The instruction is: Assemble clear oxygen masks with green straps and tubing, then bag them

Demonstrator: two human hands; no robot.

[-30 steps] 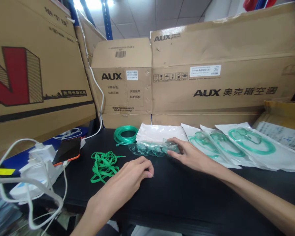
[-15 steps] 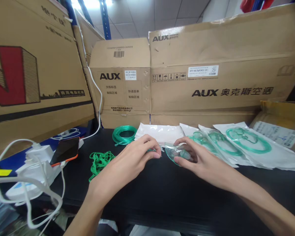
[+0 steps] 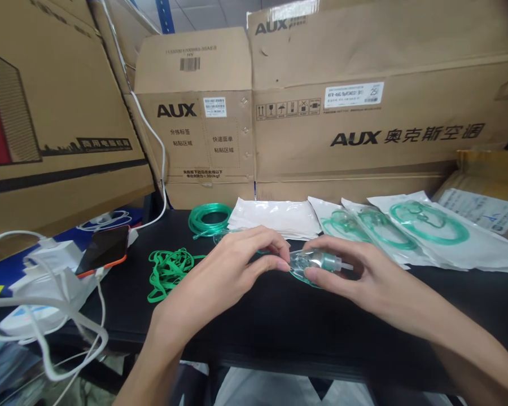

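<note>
My right hand point(image 3: 342, 265) is closed around a clear oxygen mask point(image 3: 307, 260), thumb below and fingers above, with the mask's connector and a thin pale stem pointing right. My left hand point(image 3: 258, 256) is pinched, thumb against fingers, its tips touching the mask's left edge. Whatever small piece lies between those fingertips is hidden. Left of my left wrist lies a tangle of green elastic straps point(image 3: 169, 270). A coil of green tubing point(image 3: 209, 219) rests farther back. Part of another clear piece point(image 3: 222, 234) shows behind my left hand.
White pouches point(image 3: 275, 217) lie along the back, and packed masks with green tubing point(image 3: 427, 223) sit at the right. Cardboard boxes point(image 3: 364, 129) wall the black table point(image 3: 254, 332). A phone point(image 3: 105, 249), chargers and white cables point(image 3: 68, 316) crowd the left side.
My left hand has come rightward to the mask, and its fingertips now meet the edge. The mask has turned in my right hand, its connector now pointing right. The view has tilted down.
</note>
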